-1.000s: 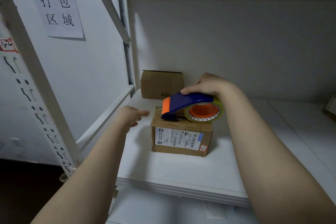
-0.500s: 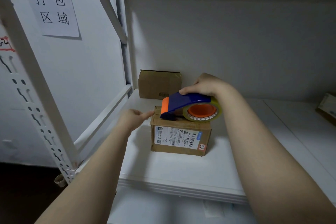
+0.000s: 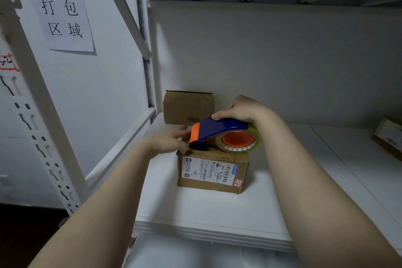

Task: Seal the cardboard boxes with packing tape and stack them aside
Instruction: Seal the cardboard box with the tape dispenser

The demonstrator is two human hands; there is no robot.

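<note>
While your right hand [image 3: 241, 109] curled round the blue and orange tape dispenser [image 3: 219, 128], holding it against the top of the labelled cardboard box [image 3: 213, 172] on the white shelf [image 3: 195, 209], your left hand [image 3: 167, 142] lay with loosely straight fingers on the box's upper left edge, just beside the dispenser's front. A second box [image 3: 188, 106] stood behind it at the shelf's rear.

Paper sign [image 3: 62, 10] on wall [image 3: 104, 98]: "寄件 打包 区域"
</note>
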